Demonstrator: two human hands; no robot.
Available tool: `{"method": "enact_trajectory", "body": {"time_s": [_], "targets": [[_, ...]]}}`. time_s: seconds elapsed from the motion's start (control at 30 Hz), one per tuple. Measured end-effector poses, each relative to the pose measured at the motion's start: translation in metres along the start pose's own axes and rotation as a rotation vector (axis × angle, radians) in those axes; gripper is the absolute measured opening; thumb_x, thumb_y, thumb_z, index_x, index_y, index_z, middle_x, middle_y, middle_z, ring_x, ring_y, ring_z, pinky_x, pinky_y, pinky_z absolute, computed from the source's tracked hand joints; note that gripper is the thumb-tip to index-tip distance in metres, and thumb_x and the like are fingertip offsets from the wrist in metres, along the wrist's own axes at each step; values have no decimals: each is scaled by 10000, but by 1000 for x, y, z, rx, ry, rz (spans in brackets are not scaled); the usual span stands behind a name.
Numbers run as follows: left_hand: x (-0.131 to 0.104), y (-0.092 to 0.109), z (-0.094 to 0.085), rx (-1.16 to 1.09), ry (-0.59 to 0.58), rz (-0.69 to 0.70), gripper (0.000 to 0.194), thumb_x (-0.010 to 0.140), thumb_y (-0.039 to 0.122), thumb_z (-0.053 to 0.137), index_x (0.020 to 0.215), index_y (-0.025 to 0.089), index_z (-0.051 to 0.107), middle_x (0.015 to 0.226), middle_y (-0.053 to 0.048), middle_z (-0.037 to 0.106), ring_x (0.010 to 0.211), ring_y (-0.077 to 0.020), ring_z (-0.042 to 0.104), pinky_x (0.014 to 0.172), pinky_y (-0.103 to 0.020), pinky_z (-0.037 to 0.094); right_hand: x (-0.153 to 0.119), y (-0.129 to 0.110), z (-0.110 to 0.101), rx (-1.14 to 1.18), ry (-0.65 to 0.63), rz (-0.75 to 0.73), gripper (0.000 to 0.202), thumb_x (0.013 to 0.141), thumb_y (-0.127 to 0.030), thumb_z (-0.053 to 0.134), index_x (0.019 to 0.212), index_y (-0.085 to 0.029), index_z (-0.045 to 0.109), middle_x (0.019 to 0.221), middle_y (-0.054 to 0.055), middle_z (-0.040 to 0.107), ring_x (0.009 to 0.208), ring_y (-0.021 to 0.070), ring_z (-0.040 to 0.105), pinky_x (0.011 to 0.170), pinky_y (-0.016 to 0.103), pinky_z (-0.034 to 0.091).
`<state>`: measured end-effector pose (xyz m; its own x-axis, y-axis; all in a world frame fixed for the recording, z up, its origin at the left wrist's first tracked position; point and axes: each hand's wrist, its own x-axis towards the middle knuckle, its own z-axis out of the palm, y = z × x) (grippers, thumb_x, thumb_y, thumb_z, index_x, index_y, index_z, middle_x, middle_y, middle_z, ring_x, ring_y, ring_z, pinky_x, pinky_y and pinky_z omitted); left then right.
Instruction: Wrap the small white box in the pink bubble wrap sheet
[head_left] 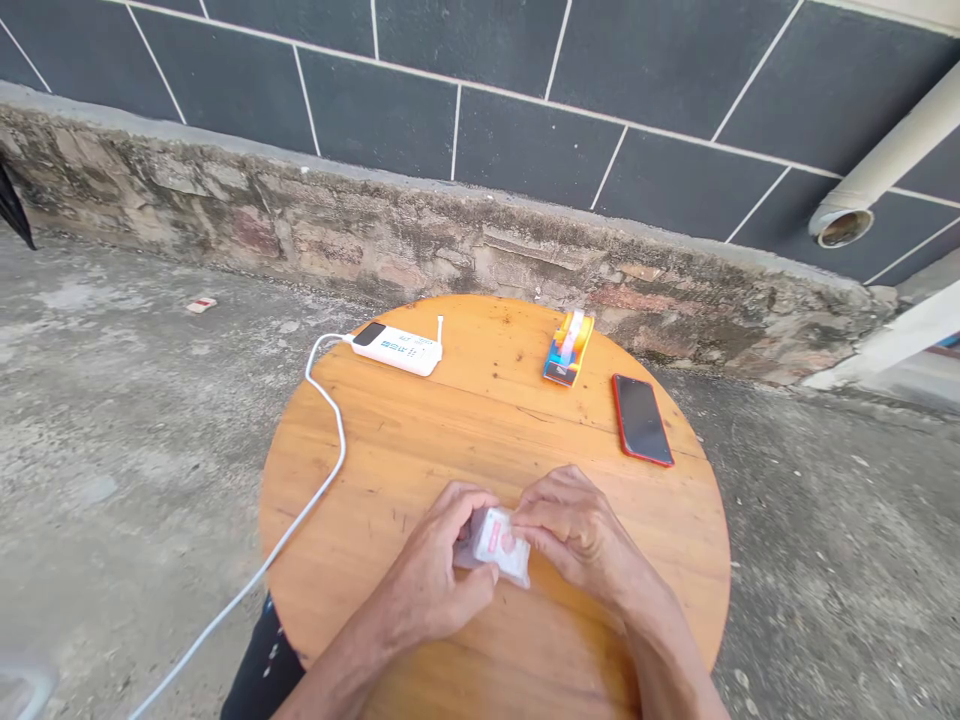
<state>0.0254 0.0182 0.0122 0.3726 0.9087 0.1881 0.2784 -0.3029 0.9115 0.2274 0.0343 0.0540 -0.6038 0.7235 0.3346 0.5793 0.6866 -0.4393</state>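
A small white packet with pink print (496,540), which looks wrapped in clear plastic, is between my hands over the near half of the round wooden table (420,430). My left hand (431,570) grips it from the left, with the thumb along its lower edge and the fingers at its upper left. At the packet's upper right, my right hand (577,525) is closed in a pinch, thumb and fingertips pressed against the wrapping. Exactly what the right fingertips pinch is partly hidden behind them.
A white power bank (397,348) lies at the table's back left, and a white cable (341,440) runs from it over the left edge. Toward the back right stands a yellow and blue tape dispenser (568,348). A red-edged phone (643,420) lies near the right rim.
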Motion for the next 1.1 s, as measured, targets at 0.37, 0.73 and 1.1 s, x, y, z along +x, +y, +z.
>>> {"method": "enact_trajectory", "body": {"time_s": [0.37, 0.73, 1.1], "targets": [[-1, 2, 3, -25, 18, -26, 463, 676, 88, 547, 1122, 212, 542, 1038, -38, 548, 916, -173, 543, 798, -285, 465, -8, -18, 14, -217, 168, 93, 221, 937, -190, 507, 805, -195, 683, 799, 56, 613, 751, 178, 503, 697, 323, 341], [-1, -4, 7, -31, 66, -13, 423, 684, 106, 546, 1094, 211, 555, 1006, -26, 550, 886, -162, 534, 757, -267, 466, -26, -25, 15, -197, 244, 101, 209, 923, -135, 477, 1007, -216, 651, 1009, 78, 587, 884, 208, 516, 759, 366, 374], [-2, -3, 7, -26, 82, -14, 438, 674, 100, 542, 1094, 224, 560, 1005, -14, 557, 869, -148, 544, 745, -253, 471, -34, -23, 21, -30, 208, 199, 248, 932, -187, 461, 1087, -258, 641, 1168, 87, 529, 1039, 242, 520, 851, 413, 444]]}}
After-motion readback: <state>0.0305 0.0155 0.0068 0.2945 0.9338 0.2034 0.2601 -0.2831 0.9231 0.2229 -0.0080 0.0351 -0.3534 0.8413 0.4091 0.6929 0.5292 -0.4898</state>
